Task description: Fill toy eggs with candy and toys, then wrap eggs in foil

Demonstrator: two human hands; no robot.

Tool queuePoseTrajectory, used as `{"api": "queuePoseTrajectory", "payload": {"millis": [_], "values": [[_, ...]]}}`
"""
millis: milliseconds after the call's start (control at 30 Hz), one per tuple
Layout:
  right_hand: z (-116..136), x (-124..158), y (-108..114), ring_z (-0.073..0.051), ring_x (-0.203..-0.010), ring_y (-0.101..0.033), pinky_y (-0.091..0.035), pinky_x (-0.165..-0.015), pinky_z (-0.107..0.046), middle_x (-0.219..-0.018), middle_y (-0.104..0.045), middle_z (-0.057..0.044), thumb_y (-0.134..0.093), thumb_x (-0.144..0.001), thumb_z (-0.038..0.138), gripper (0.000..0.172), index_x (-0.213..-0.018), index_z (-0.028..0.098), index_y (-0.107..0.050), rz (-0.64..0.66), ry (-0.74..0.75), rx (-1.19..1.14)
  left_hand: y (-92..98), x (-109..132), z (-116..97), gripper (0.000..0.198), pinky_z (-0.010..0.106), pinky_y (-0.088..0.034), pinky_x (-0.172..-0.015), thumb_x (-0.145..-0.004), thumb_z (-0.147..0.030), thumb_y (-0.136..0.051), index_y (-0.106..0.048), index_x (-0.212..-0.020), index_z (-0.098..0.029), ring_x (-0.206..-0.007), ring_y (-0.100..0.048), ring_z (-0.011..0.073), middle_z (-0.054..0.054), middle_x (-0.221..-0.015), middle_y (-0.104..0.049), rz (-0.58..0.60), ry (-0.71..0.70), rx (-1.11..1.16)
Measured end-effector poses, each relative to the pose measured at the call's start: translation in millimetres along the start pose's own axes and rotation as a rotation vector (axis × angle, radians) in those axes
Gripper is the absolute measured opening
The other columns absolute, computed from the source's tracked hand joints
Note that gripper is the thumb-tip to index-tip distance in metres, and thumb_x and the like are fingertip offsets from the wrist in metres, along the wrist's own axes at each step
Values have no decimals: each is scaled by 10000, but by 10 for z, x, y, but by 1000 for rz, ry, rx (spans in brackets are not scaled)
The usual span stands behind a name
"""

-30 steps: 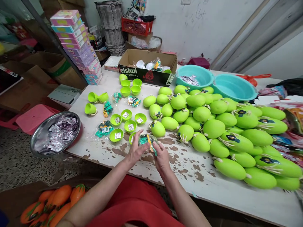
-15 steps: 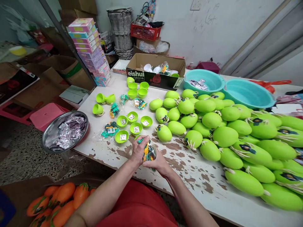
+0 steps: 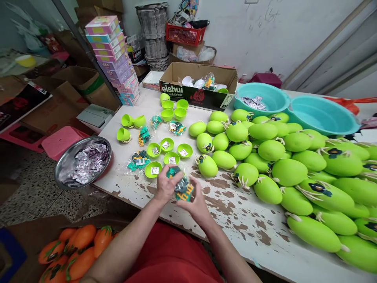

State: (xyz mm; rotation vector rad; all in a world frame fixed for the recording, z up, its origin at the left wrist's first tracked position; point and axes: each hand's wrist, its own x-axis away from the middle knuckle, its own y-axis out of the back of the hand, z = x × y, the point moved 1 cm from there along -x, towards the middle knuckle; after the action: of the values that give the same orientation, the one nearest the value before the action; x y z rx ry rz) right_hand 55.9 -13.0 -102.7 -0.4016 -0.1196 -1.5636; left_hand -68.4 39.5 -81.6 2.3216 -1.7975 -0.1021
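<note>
Between my two hands, above the near edge of the table, is a clear plastic bag of small green and yellow parts (image 3: 183,188). My left hand (image 3: 166,184) grips its upper left side, fingers over the top. On the lower right, my right hand (image 3: 196,200) has thumb and fingers curved around the same bag. Just beyond lie several green half-shell cups (image 3: 154,169), with small silver packets (image 3: 171,160) inside. More bags of green and yellow parts (image 3: 138,161) rest left of the cups. Other green half shells (image 3: 167,114) stand farther back.
Many green egg-shaped pieces (image 3: 289,169) with cords cover the right side. Turquoise basins (image 3: 324,116) and an open carton (image 3: 194,96) stand behind. A steel bowl of packets (image 3: 59,169) is at the left edge; orange pieces (image 3: 79,239) sit below. Stacked boxes (image 3: 113,59) rise at back left.
The bag has turned in my hands and shows more of its yellow and green parts. My right hand has opened wider around it. The view has shifted slightly.
</note>
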Motion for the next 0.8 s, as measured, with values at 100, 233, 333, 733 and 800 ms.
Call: {"api": "queuePoseTrajectory", "payload": {"millis": [100, 233, 333, 733, 800], "values": [[-42, 40, -52, -267, -1045, -643, -561, -784, -406, -1298, -620, -46, -713, -657, 716, 713, -1225, 319, -543, -39, -241, -533, -60, 177, -8, 228, 309, -523, -800, -765, -306, -732, -664, -959, -205, -844, -636, 180, 26, -903, -655, -166, -251, -109], [-106, 25, -145, -225, -933, -679, -562, -853, -328, -966, -744, -39, -811, -539, 687, 586, -875, 219, -702, -81, -431, -829, -94, 503, 87, 347, 325, -552, -823, -771, -276, -755, -623, -1090, -242, -898, -648, 182, 42, -991, -627, -108, -645, -170], [-140, -23, -140, -182, -788, -679, -571, -759, -283, -853, -746, 0, -882, -528, 503, 466, -852, 215, -711, -122, -496, -804, 56, 503, 118, 409, 416, -535, -932, -739, -367, -784, -628, -1102, -258, -1086, -620, 247, 81, -1148, -591, 21, -732, -190], [-68, -130, -259, -262, -1125, -613, -527, -851, -352, -1137, -715, -23, -683, -645, 754, 591, -978, 266, -708, -97, -295, -584, 43, 270, -44, 69, 254, -516, -650, -771, -246, -672, -616, -769, -207, -668, -621, 150, -6, -723, -644, 3, -316, -142], [-72, -177, -323, -249, -1127, -610, -504, -913, -345, -1110, -722, -24, -686, -654, 746, 577, -947, 250, -709, -110, -174, -601, -2, 258, 2, 97, 277, -526, -690, -801, -296, -676, -630, -802, -211, -700, -630, 165, 6, -749, -653, -101, -292, -172]]}}
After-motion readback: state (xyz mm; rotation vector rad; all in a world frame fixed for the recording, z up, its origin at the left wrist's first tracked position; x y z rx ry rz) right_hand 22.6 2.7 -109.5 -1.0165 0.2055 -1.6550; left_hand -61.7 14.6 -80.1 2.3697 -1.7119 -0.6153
